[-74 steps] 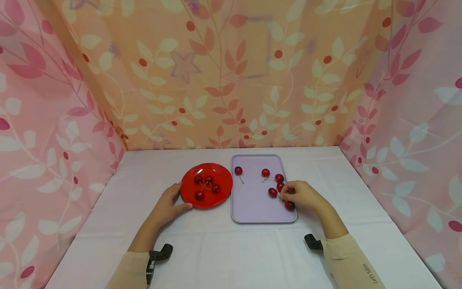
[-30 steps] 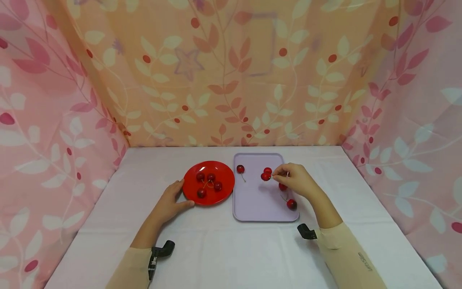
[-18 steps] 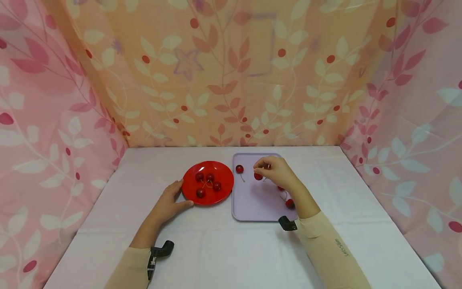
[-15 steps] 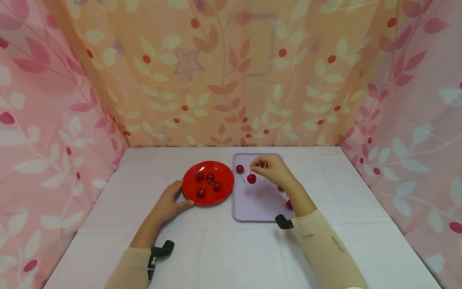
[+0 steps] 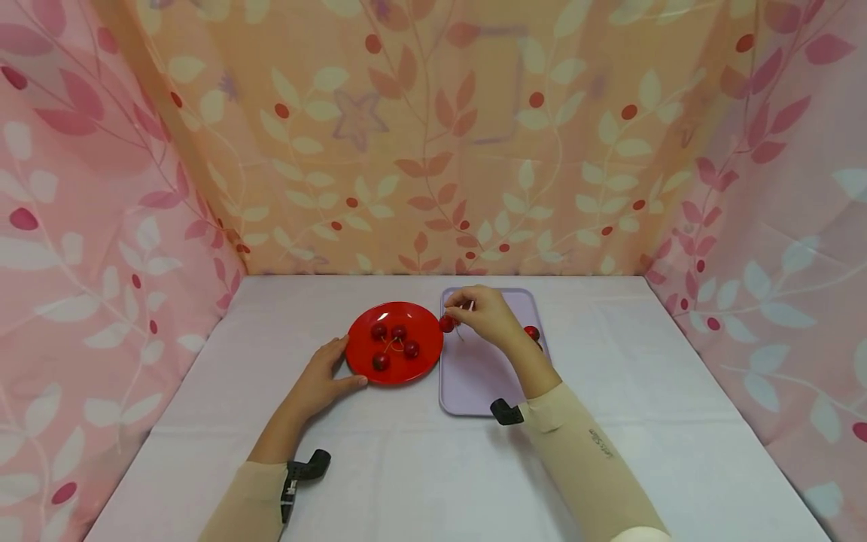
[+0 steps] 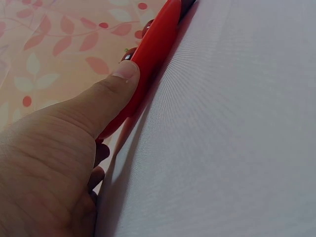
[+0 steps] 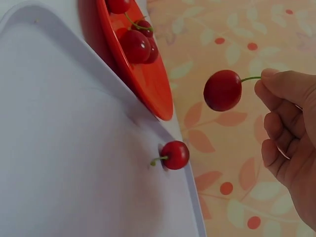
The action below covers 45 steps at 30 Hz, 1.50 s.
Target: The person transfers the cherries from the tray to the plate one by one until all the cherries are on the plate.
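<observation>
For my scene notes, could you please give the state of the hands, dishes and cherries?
Red plate: face up, bearing four cherries.
Lilac tray: flat, bearing cherries.
Held cherry: raised, stem attached.
Tray-edge cherry: lying, stem attached.
Left hand: holding the red plate.
Right hand: pinching the held cherry's stem.

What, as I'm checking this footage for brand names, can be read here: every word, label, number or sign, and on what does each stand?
"LetsSlim", on the beige fabric right sleeve; small and slightly blurred, so the spelling is a best reading.
White marks on the black left wrist strap: too small to read.
No other word, number or label is readable.
</observation>
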Each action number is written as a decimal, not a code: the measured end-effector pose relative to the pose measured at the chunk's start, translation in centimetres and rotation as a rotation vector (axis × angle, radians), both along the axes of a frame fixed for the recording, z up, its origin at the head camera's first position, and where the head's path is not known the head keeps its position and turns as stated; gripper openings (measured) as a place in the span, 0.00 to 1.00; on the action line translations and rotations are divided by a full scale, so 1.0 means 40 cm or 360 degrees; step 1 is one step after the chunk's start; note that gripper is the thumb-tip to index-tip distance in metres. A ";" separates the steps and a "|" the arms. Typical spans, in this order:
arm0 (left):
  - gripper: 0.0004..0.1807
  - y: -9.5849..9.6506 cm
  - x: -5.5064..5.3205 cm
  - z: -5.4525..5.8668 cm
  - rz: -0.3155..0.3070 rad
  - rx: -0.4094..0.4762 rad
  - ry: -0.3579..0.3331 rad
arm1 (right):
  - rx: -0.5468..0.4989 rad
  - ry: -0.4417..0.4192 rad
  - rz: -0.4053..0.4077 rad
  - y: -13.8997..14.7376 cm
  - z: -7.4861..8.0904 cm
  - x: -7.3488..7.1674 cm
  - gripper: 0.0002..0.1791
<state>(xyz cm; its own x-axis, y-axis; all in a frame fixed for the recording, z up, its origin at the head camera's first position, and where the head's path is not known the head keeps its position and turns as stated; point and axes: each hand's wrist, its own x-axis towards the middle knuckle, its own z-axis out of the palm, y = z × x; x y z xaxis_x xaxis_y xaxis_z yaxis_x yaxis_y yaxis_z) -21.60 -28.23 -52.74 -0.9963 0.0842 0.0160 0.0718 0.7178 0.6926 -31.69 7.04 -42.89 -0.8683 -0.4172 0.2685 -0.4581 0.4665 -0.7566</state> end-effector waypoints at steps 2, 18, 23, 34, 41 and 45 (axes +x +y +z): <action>0.59 0.000 0.000 -0.001 0.0007 -0.0010 -0.0009 | -0.0019 0.0001 0.0031 -0.013 -0.004 -0.005 0.07; 0.59 0.003 0.000 0.003 0.0006 -0.0029 0.0006 | 0.0029 0.0002 0.0082 -0.093 -0.048 -0.035 0.04; 0.59 0.002 -0.002 -0.001 0.0009 -0.0007 0.0001 | 0.0145 0.0054 0.0096 -0.108 -0.056 -0.042 0.02; 0.59 0.002 0.003 0.005 0.0005 -0.0007 0.0016 | 0.0259 -0.0018 0.0138 -0.134 -0.094 -0.048 0.03; 0.59 0.000 0.002 -0.002 0.0003 -0.0017 0.0021 | 0.0271 -0.0043 0.0174 -0.149 -0.093 -0.034 0.04; 0.58 0.000 0.003 0.005 -0.0033 -0.0007 0.0072 | 0.0300 -0.0006 0.0180 -0.153 -0.087 -0.030 0.05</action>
<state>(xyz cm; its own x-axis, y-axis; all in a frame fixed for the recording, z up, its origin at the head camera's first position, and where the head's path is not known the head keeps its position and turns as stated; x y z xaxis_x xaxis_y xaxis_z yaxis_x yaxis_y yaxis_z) -21.50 -28.21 -52.55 -0.9927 0.1048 0.0603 0.1176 0.7189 0.6851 -32.87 0.92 -46.36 -0.8141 -0.5543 0.1732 -0.5127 0.5458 -0.6628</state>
